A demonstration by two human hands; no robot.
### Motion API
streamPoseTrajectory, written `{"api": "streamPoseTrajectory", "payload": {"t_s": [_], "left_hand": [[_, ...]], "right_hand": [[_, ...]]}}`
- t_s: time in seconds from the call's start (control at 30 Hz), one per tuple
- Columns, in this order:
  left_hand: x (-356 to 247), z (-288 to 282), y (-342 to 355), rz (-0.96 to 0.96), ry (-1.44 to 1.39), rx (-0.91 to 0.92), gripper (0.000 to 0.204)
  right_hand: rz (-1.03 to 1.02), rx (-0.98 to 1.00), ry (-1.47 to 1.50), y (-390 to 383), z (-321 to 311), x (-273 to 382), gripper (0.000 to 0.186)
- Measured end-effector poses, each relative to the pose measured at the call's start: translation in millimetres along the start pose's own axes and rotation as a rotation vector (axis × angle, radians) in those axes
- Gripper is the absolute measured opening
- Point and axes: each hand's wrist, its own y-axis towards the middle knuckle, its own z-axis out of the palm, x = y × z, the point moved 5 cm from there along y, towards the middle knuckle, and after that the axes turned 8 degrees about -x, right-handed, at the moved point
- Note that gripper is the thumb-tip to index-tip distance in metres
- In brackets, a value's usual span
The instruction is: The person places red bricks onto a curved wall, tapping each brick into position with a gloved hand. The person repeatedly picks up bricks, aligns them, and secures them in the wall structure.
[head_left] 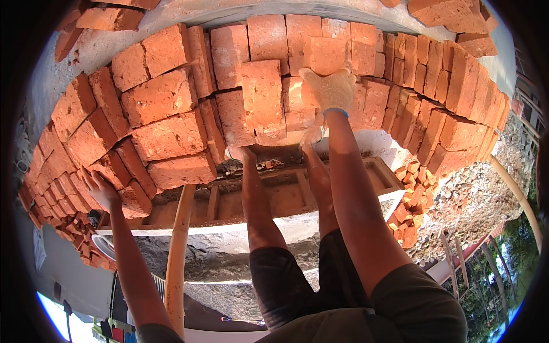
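My right hand (330, 86), in a pale knit work glove with a blue band at the wrist, grips the near end of an orange-red brick (327, 54) on the upper row of the stack. To its left, another loose-looking brick (262, 94) lies over the lower ones. My bare left hand (102, 191) rests with its fingers apart against bricks (111, 167) at the stack's left side. The brick stack (166, 94) curves across the view, its bricks set flat and on edge. Glove and brick hide the far fingertips of my right hand.
My feet (243, 153) stand close against the stack. Below is a compartmented wooden frame (229, 200). A bamboo pole (178, 257) rises at the left. Broken bricks (413, 197) and gravel (457, 200) lie at the right. More bricks (108, 19) sit beyond a grey ledge (189, 11).
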Motion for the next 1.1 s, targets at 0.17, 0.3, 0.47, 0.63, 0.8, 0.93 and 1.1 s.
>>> {"api": "streamPoseTrajectory", "payload": {"t_s": [0.17,0.3,0.47,0.63,0.8,0.93,1.1], "left_hand": [[1,3,2,-0.028,-0.1,0.002,0.064],[2,1,1,-0.013,-0.035,-0.006,0.063],[1,2,-1,0.021,-0.02,-0.021,0.063],[4,2,0,0.029,0.018,-0.035,0.064],[2,2,0,-0.015,-0.049,-0.003,0.065],[-5,-1,-2,-0.02,-0.094,0.034,0.067],[3,1,-2,-0.119,-0.052,0.07,0.07]], "right_hand": [[-0.296,0.059,-0.146,-6,-9,72,0.126],[-0.251,0.181,0.035,-55,4,94,0.127],[-0.115,0.079,0.004,-113,28,86,0.118],[-0.259,0.172,0.16,-101,38,11,0.092],[-0.117,0.285,0.277,-3,72,-158,0.067],[-0.614,0.136,-0.093,25,107,-202,0.058],[-0.149,0.186,0.223,-8,107,-164,0.066]]}}
